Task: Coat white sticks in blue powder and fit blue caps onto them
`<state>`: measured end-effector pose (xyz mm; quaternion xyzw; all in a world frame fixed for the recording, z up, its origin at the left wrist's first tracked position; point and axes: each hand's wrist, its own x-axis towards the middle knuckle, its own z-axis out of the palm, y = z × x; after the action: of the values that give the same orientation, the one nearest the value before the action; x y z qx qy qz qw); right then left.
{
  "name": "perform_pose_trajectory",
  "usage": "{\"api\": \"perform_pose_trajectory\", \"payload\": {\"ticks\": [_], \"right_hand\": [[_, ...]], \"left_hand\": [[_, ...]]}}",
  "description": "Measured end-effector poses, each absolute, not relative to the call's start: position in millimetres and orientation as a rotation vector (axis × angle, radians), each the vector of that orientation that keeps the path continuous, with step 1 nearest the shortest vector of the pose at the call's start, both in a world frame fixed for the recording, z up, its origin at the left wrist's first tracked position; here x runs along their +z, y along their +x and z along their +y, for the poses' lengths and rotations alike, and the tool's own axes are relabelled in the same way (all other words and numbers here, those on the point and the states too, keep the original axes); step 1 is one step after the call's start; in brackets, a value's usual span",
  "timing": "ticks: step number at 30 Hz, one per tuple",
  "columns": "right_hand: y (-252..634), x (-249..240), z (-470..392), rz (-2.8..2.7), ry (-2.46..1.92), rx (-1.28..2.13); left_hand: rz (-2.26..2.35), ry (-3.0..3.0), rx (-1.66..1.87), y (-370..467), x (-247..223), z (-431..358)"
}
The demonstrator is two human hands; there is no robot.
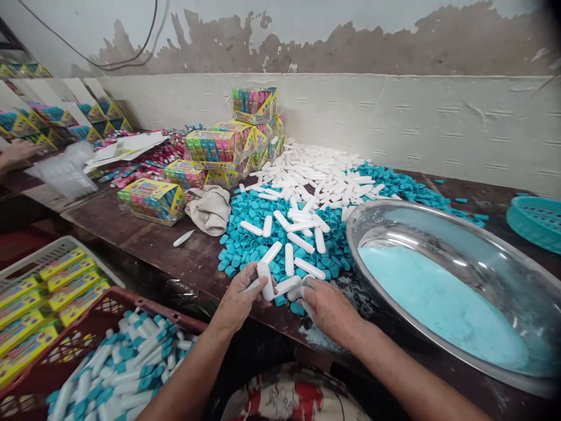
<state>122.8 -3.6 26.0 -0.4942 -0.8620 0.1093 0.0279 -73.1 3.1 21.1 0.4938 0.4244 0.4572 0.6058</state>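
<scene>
My left hand is closed around a white plastic tube, held upright between thumb and fingers, and a second white piece shows inside the grip. At the table's front edge my right hand has its fingers bent together over a whitish tube end, partly hidden by them. Between the hands lies another white tube. Just beyond them spreads a heap of blue caps with several white tubes on top. Behind it is a larger pile of white tubes.
A steel basin of light-blue powder stands at right, near a blue plastic basket. A red crate of capped tubes sits lower left. Boxed packs and a cloth lie left; another person's hand is at far left.
</scene>
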Motion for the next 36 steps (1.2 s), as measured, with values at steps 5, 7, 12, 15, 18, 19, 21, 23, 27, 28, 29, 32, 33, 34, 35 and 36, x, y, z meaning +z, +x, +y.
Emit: {"api": "perform_pose_trajectory", "payload": {"ticks": [5,7,12,15,18,19,21,23,27,28,29,32,33,34,35,36], "right_hand": [[114,16,-13,-2.704,-1.495,0.235],[111,12,-16,-2.705,-1.537,0.159],[114,11,-8,-2.624,-1.599,0.106],[124,17,9,-2.470,-1.777,-0.016],[128,21,23,-2.385,-1.926,-0.109],[128,22,24,-2.413,-1.930,-0.090],[123,19,21,-2.511,-1.856,-0.014],[120,15,14,-2.579,-1.742,0.035],[124,9,15,-2.520,-1.774,0.046],[126,10,21,-2.494,-1.816,0.031],[128,11,28,-2.476,-1.852,0.007],[129,14,50,-2.461,-1.923,-0.066],[128,15,57,-2.458,-1.938,-0.080],[127,15,61,-2.453,-1.947,-0.088],[126,15,65,-2.447,-1.952,-0.095],[126,14,67,-2.443,-1.956,-0.105]], "left_hand": [[0.975,1.108,1.039,-84,16,-4],[0.969,1.139,0.963,-85,14,-7],[0.983,1.238,0.904,-78,8,-9],[0.988,1.262,0.930,-73,6,-6],[0.977,1.251,0.937,-70,5,-5],[0.974,1.241,0.938,-70,5,-5],[0.969,1.223,0.946,-70,3,-6],[0.972,1.208,0.958,-70,1,-8],[0.971,1.172,0.969,-69,-4,-9],[0.969,1.164,0.968,-69,-6,-9],[0.968,1.158,0.967,-68,-6,-9],[0.974,1.157,0.957,-66,-8,-10],[0.979,1.159,0.954,-66,-8,-10],[0.982,1.160,0.952,-66,-8,-10],[0.983,1.159,0.951,-66,-9,-10],[0.980,1.157,0.950,-66,-9,-11]]}}
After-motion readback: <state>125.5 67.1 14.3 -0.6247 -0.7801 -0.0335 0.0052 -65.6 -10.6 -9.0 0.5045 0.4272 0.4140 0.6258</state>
